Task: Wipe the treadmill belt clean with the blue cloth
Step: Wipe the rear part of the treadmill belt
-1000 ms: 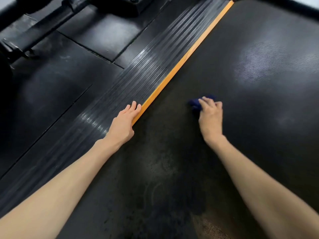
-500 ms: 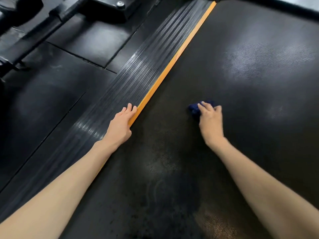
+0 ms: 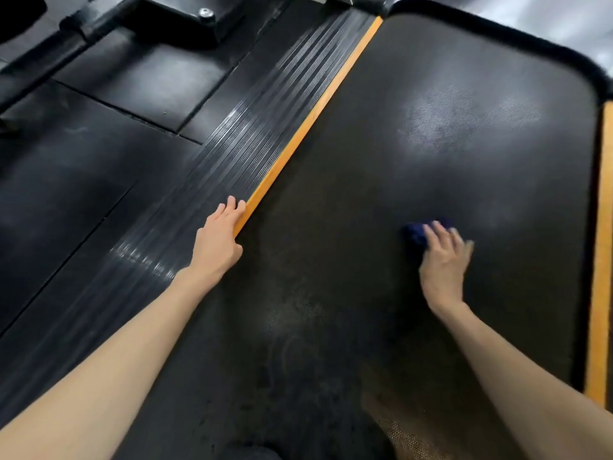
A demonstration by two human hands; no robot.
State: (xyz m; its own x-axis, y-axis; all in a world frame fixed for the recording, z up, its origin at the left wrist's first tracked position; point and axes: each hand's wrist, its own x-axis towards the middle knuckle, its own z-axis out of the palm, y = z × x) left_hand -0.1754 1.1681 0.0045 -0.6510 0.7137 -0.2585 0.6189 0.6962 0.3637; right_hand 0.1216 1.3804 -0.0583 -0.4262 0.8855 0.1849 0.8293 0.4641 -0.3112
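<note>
- Right hand [image 3: 442, 260], centre right, presses the blue cloth [image 3: 414, 232] onto the belt [image 3: 365, 161] with spread fingers.
- The cloth peeks out at their upper left; the belt runs lengthwise toward the frame top.
- Left hand [image 3: 219, 240] lies flat, released, on the side rail [image 3: 232, 144].

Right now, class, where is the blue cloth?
In the head view, the blue cloth lies on the treadmill belt, right of centre, pressed beneath the right hand.

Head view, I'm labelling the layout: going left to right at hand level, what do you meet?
Floor mat, ribbed side rail, left hand, orange strip, treadmill belt, blue cloth, right hand, second orange strip.
</note>
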